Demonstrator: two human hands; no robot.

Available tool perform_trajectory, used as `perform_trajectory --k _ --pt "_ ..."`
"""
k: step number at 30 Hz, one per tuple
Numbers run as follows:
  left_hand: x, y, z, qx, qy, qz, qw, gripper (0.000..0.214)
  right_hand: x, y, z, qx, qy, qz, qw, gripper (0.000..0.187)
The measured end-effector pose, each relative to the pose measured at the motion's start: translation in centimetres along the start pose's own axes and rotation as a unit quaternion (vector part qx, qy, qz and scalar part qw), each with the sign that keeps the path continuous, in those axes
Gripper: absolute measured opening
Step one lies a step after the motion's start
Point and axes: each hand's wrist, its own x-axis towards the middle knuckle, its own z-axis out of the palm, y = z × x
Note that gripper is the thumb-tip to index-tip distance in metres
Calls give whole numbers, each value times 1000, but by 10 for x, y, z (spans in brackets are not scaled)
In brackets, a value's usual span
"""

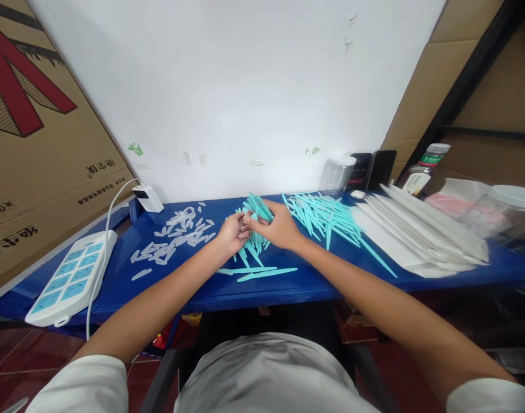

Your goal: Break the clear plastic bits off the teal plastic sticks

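My right hand [280, 226] is closed around a bundle of slim turquoise sticks [257, 205], their ends standing up above the fingers. My left hand [232, 234] meets it with bent fingers pinched near the right fingertips; anything between them is too small to make out. Under both hands lies a loose heap of the same turquoise tapered sticks [254, 244], with a few lying flat towards the table's front edge. A larger pile of turquoise sticks [325, 218] spreads to the right. Left of my hands, many small clear plastic pieces [176, 232] are scattered on the blue table [262, 293].
A white power strip [70, 281] and a white plugged-in device [148, 198] stand at left beside a large carton [42, 143]. To the right are white paper sleeves [426, 229], a clear jar [340, 172], phones [380, 169] and a bottle [421, 172]. A white wall stands behind.
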Motion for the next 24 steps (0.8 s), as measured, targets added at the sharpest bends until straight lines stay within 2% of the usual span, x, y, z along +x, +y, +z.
perform_trajectory --k 3,5,7,10,13,19,21,22,24 --pt "-6 3 4 43 13 21 999 16 8 3 -11 13 46 32 998 25" --pt "-11 4 7 108 3 76 991 24 13 10 -18 4 31 31 999 24" --pt "-13 4 9 186 -5 146 972 34 17 17 -24 -7 13 33 999 24" --pt "-13 5 8 307 -15 233 923 43 19 26 -29 -18 3 43 999 28" --pt "-10 6 2 400 -38 299 865 43 20 31 -32 -4 -7 55 998 35" --pt "-14 5 -2 526 -78 351 771 29 20 30 -38 49 -57 70 995 41" --pt "-14 5 -1 533 -76 361 761 30 20 28 -39 60 -89 66 992 41" --pt "-14 5 -1 526 -78 361 766 34 19 28 -39 63 -99 61 991 40" --pt "-11 6 0 493 -89 346 794 38 19 29 -38 60 -104 64 991 40"
